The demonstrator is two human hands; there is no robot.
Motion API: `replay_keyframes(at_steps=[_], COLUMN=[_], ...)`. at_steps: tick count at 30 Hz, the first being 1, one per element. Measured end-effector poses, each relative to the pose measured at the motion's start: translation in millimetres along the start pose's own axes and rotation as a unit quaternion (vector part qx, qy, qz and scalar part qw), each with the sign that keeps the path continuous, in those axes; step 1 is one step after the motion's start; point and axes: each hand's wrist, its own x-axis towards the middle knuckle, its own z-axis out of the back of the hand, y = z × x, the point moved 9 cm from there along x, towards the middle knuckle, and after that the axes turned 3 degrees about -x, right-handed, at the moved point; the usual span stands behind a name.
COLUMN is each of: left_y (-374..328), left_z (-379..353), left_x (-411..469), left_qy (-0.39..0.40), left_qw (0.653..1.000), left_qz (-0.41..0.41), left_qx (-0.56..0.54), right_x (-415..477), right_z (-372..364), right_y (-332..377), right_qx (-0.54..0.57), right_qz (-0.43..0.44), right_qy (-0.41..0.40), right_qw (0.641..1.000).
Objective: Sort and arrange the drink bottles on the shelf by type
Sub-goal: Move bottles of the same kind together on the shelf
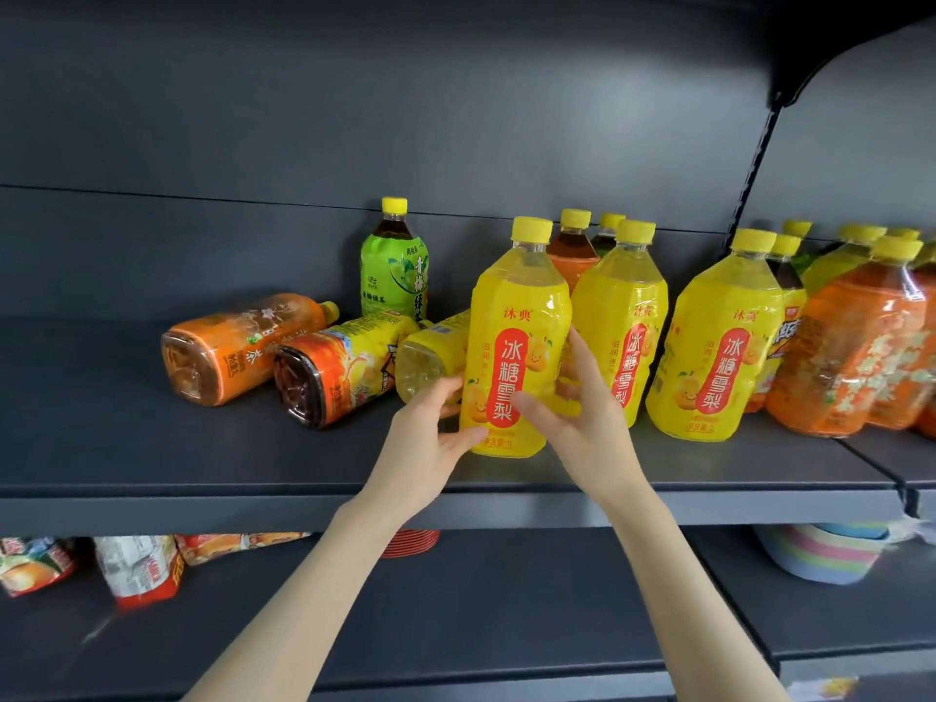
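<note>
Counted on shelf (152,448): three upright yellow bottles (620,316), three toppled bottles (339,369) at left, one green bottle (395,268) upright behind them. Leftmost yellow bottle (516,347) between both hands, gripped low by left hand (430,428) and at right flank by right hand (572,412).

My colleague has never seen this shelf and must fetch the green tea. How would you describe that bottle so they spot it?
On the dark upper shelf, look left of the yellow bottle gripped by the left hand and right hand. Behind three bottles lying on their sides stands the green-labelled bottle, upright at the back panel, the only green label there.
</note>
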Motion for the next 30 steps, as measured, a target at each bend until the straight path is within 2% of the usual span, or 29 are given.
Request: replay_keyframes(at_steps=[5,9,11,16,19,22,26,30], left_y=[0,-11,-10,7,10,1,-11,-13], left_z=[-1,32,48,37,34,36,55,79], left_x=[12,5,11,49,52,45,14,-5], left_qy=[-0.019,-0.168,-0.211,-0.093,-0.064,-0.074,-0.126,-0.143], left_qw=[0.996,0.969,0.953,0.938,0.929,0.930,0.943,0.956], left_qz=[0.008,-0.064,-0.067,-0.018,-0.038,-0.063,-0.081,-0.033], left_qx=[0.091,0.170,0.207,0.334,0.361,0.354,0.298,0.255], right_x=[3,-3,-5,-9,-10,-9,-9,-8], right_z=[4,1,2,1,1,1,1,-2], right_y=[-2,-4,-3,1,0,-1,0,-3], right_qx=[-0.082,-0.125,-0.146,-0.155,-0.150,-0.145,-0.144,-0.165], right_qz=[-0.006,-0.018,-0.012,0.002,0.006,0.004,0.011,0.015], right_qy=[-0.073,-0.134,-0.160,-0.182,-0.183,-0.184,-0.184,-0.172], right_qw=[0.994,0.983,0.976,0.971,0.971,0.972,0.972,0.971])
